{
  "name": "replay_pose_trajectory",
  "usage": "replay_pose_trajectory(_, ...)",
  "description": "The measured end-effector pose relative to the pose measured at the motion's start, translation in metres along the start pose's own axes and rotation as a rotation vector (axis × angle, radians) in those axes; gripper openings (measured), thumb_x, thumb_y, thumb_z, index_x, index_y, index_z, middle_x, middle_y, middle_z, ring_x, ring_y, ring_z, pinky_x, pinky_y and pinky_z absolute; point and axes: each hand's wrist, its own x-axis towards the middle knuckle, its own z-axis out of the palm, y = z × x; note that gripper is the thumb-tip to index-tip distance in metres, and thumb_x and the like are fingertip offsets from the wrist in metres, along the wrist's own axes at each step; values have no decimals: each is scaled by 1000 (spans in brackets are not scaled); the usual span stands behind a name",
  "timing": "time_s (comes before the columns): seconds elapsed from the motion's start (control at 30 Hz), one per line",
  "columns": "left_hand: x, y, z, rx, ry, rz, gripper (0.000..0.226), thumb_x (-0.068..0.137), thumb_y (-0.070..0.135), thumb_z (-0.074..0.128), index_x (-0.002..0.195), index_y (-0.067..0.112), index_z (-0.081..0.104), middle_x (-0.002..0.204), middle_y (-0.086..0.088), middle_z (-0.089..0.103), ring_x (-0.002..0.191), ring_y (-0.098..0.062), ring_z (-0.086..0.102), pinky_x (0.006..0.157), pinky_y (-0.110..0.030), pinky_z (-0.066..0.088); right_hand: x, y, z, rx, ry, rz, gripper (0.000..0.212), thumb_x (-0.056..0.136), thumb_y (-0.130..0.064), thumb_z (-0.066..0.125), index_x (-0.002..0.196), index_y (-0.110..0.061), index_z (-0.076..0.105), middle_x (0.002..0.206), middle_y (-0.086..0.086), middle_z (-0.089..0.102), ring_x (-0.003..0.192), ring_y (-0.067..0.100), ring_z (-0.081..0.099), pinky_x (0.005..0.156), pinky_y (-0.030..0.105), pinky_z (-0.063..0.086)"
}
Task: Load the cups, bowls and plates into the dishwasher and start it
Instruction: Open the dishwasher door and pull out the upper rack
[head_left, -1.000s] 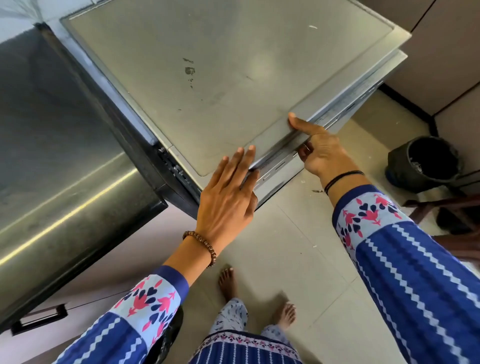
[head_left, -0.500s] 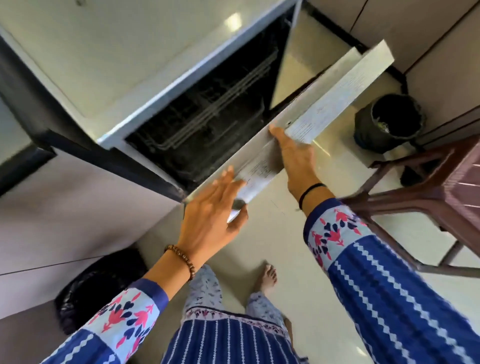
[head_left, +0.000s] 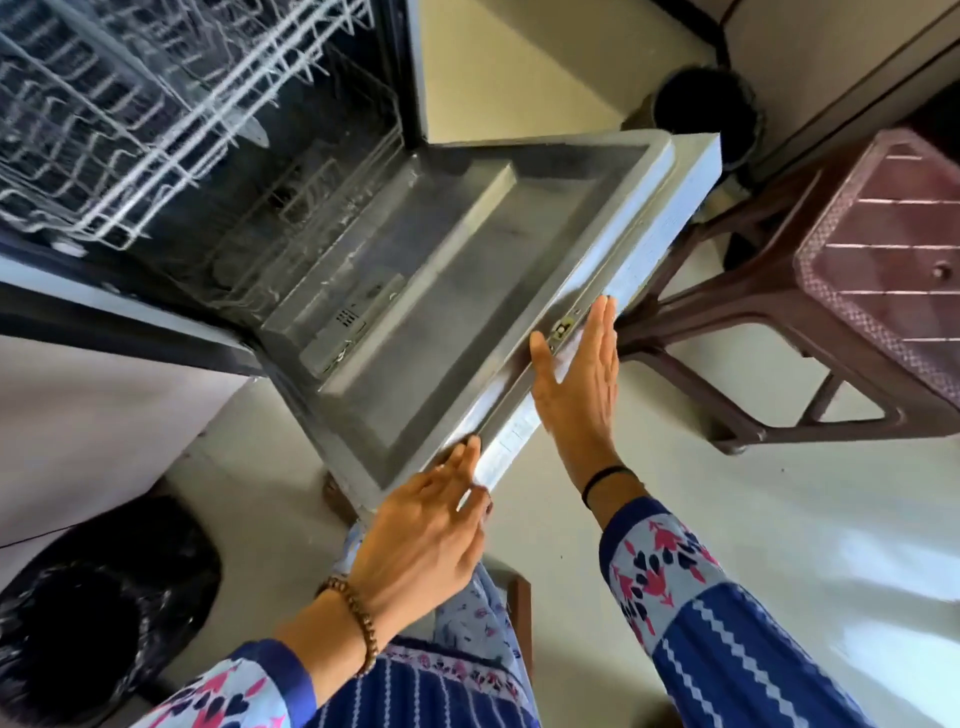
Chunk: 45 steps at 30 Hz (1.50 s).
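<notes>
The door-opening step is judged to be in hand; a black-lined bin (head_left: 98, 613) is seen on the floor (head_left: 727, 519) at the left; the wire racks (head_left: 130, 130) appear bare, and no cups, bowls or plates are in view; the dishwasher door (head_left: 467, 291) is held nearly flat; its near edge is touched by the left hand (head_left: 421, 540), fingers straight and slightly spread, and by the right hand (head_left: 576, 384), fingers straight and pressed together; next, the door should be let go gently and a rack drawn out; a brown stool (head_left: 857, 291) is set just beside the door's right corner.

Bright daylight glares off the floor (head_left: 857, 561) at right; the dishwasher (head_left: 467, 270) interior is dim, motion-blurred; edges bow outward.
</notes>
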Motion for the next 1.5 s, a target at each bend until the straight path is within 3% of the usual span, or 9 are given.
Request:
replay_pose_trajectory(0.17, 23, 11, 46, 8, -202, 137, 41, 96, 35, 32, 104, 13, 67, 147, -22, 43, 121, -23, 61, 74, -33, 60, 1, 64, 8, -233, -31, -26, 66, 107, -42, 38, 161, -24, 5, 168, -5, -11, 155, 22, -8, 116, 46, 27)
replay_pose_trajectory(0.27, 44, 14, 78, -16, -294, 209, 38, 101, 32, 29, 127, 15, 51, 163, -13, 10, 126, -24, 54, 86, -36, 54, 9, 106, 11, -477, -53, -156, 48, 99, -9, 59, 145, -11, 48, 168, 11, 10, 153, 40, 8, 98, 53, 47)
replay_pose_trajectory(0.37, 65, 4, 112, -116, -299, 279, 52, 96, 13, 20, 143, 13, 42, 162, -8, 16, 146, -22, 28, 103, -40, 47, 21, 147, 16, -670, -134, -194, 51, 81, 7, 72, 130, 0, 60, 161, 20, 28, 147, 46, 27, 85, 53, 56)
replay_pose_trajectory(0.47, 92, -7, 133, 6, -163, 355, 55, 87, -1, 49, 141, 5, 47, 159, -17, 25, 146, -27, 29, 109, -35, 43, 29, 177, 20, -792, -199, -218, 52, 84, -1, 73, 134, -5, 59, 161, 23, 26, 148, 45, 26, 99, 53, 52)
replay_pose_trajectory(0.57, 115, -16, 150, -109, -229, 245, 94, 67, 36, 86, 146, 8, 43, 156, -8, 33, 141, -19, 37, 103, -32, 48, 35, 207, 27, -872, -288, -241, 53, 97, -13, 59, 148, -14, 46, 166, 19, 8, 153, 38, 10, 118, 47, 33)
replay_pose_trajectory(0.63, 126, -20, 167, -167, -286, 231, 102, 71, 38, 84, 152, 12, 28, 160, -3, 19, 144, -14, 27, 105, -33, 47, 42, 218, 32, -815, -305, -180, 62, 102, -21, 51, 157, -9, 26, 168, 14, 3, 155, 33, 5, 123, 42, 23)
replay_pose_trajectory(0.8, 151, -15, 200, -48, -353, 286, 86, 97, 34, 55, 154, 17, -8, 152, 6, -26, 137, -6, -21, 114, -22, -2, 57, 251, 46, -704, -369, -120, 75, 103, -25, 53, 159, -8, 7, 168, 8, 3, 155, 26, 2, 123, 35, 7)
replay_pose_trajectory(1.1, 182, -12, 260, -118, -450, 192, 76, 99, 8, 47, 156, 18, -3, 159, 7, -19, 149, -8, -8, 115, -20, 3, 80, 298, 77, -705, -476, -33, 75, 103, -29, 48, 160, -11, 2, 168, 4, -4, 156, 24, -2, 125, 36, 8)
replay_pose_trajectory(1.5, 210, -17, 307, -65, -555, 180, 75, 99, 5, 46, 156, 9, -3, 163, -5, -12, 151, -16, -6, 119, -26, 12, 109, 336, 122, -664, -585, 98, 71, 103, -30, 47, 160, -11, 8, 169, 4, -5, 155, 25, -4, 125, 40, 7)
